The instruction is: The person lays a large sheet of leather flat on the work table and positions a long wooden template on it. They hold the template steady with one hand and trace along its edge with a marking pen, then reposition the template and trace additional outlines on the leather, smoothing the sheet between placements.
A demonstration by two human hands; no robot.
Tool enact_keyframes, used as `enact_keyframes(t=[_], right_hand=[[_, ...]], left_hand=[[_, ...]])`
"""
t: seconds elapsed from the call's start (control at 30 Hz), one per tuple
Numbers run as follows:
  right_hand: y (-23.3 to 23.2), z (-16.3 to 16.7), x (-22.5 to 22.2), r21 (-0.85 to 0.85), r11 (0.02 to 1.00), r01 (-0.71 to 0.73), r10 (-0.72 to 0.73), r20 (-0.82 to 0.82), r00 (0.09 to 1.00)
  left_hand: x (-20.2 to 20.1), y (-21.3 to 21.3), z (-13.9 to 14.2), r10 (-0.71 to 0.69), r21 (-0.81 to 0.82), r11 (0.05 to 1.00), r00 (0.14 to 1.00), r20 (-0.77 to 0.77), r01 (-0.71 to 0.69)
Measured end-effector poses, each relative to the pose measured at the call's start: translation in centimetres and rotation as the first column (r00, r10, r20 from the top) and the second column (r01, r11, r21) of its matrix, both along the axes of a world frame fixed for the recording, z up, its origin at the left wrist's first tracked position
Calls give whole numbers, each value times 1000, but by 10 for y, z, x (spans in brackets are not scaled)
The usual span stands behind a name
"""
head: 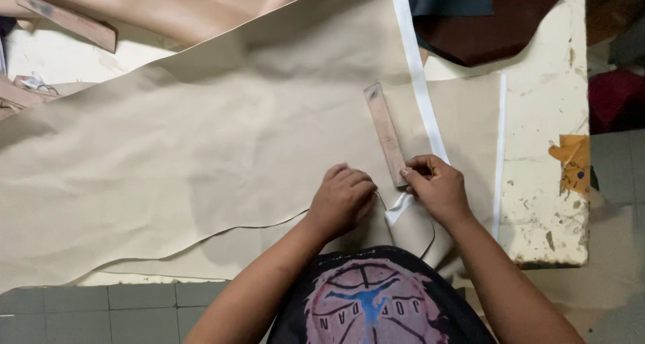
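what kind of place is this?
Likely a leather or upholstery cutting workshop: broad tan sheet spread over a worn white table, dark brown and black offcuts, and a narrow wooden template by the right hand.

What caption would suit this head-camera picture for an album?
Right hand pinches a wooden template strip on beige sheet material; left hand presses beside it.

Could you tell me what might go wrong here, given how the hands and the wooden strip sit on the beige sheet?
The wooden strip is pinned only at its near end by the right hand, so its far end could swing off line. The beige sheet shows ripples, and the left hand presses only one spot, so the sheet might creep. The white strip could shift.
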State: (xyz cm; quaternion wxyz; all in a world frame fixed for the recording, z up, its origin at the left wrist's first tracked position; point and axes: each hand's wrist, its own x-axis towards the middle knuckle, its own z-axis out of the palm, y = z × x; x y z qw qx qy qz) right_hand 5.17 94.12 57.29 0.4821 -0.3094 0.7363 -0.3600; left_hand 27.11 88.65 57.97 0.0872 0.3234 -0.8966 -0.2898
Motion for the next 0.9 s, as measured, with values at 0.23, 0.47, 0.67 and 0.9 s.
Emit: enact_keyframes(t=[0.23, 0.47, 0.67, 0.9], right_hand=[[-35, -3, 16, 58, 992, -112, 114, -30, 993], [-46, -2, 22, 30, 986, -166, 167, -51, 985], [-51, -1, 25, 65, 978, -200, 206, -111, 972], [-51, 1, 28, 76, 972, -220, 230, -157, 961]], left_hand=[[-4, -51, -12, 245, -197, 952, 969, 34, -234], [-4, -69, -15, 234, -179, 963, 955, 183, -202], [4, -72, -17, 237, -150, 965, 959, 154, -214], [8, -71, -15, 270, -164, 953, 959, 84, -254]])
